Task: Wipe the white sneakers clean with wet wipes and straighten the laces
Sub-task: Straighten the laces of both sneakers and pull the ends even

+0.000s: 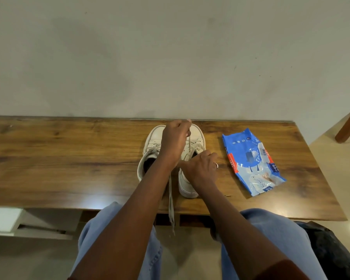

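landmark: wooden table, its far edge against the wall.
left sneaker: white, upright at the table's middle, toe toward the table's far edge.
right sneaker: white, upright, just beside the left sneaker on its right, toe toward the table's far edge, heel short of the near edge.
left hand: raised over the sneakers near the table's far edge; fingers curled, thumb and fingertips pinching a lace.
lace: runs from the left hand's pinch down to the eyelets of the right sneaker.
right hand: on the right sneaker at its opening, fingers curled over the shoe's side and gripping it; ring on one finger.
loose lace: lies between the sneakers' heels and hangs over the table's near edge; which shoe it belongs to cannot be told.
wet wipes pack: blue, flat on the table's right part, apart from the sneakers.
jeans: light blue, knees at the table's near edge.
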